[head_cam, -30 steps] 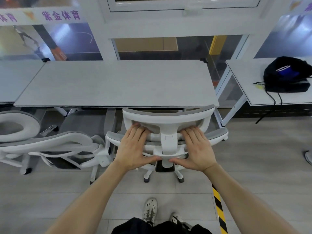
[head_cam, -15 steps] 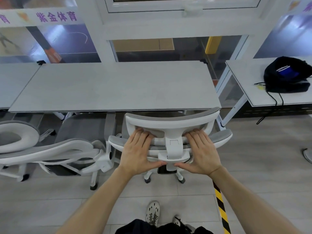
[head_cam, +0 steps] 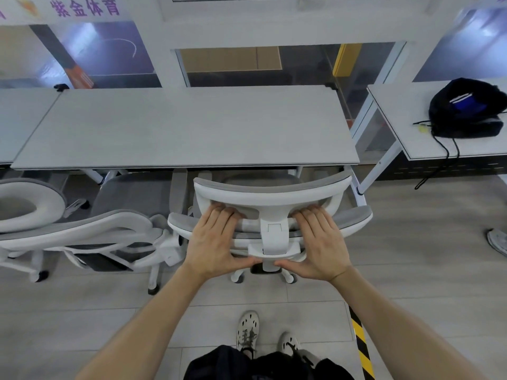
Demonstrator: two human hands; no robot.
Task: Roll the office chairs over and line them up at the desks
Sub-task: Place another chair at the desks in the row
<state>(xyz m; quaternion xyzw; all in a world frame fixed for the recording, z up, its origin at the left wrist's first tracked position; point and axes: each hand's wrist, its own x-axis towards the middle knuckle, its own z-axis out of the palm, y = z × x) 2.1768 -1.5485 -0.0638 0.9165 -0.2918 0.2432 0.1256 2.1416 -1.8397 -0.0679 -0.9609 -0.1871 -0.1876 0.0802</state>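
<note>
A white chair point(head_cam: 274, 200) is held from behind at the middle desk point(head_cam: 186, 127), its headrest just short of the desk's near edge and its seat tucked partly beneath. The left hand point(head_cam: 215, 242) and right hand point(head_cam: 319, 242) are laid flat on the back frame, fingers spread and hooked over the crossbar, thumbs pressed under the bracket. A second chair point(head_cam: 90, 234) is seen just beside it on the left, armrests nearly touching, and part of a third at the left border. Open floor point(head_cam: 425, 256) is left to the right, up to the right desk point(head_cam: 406, 124), on which a black bag point(head_cam: 466, 111) is set. Three desks are counted. Purple characters "紫金体育" are read on the wall sign point(head_cam: 85, 8). Striped tape point(head_cam: 360, 344) is laid on the floor.
</note>
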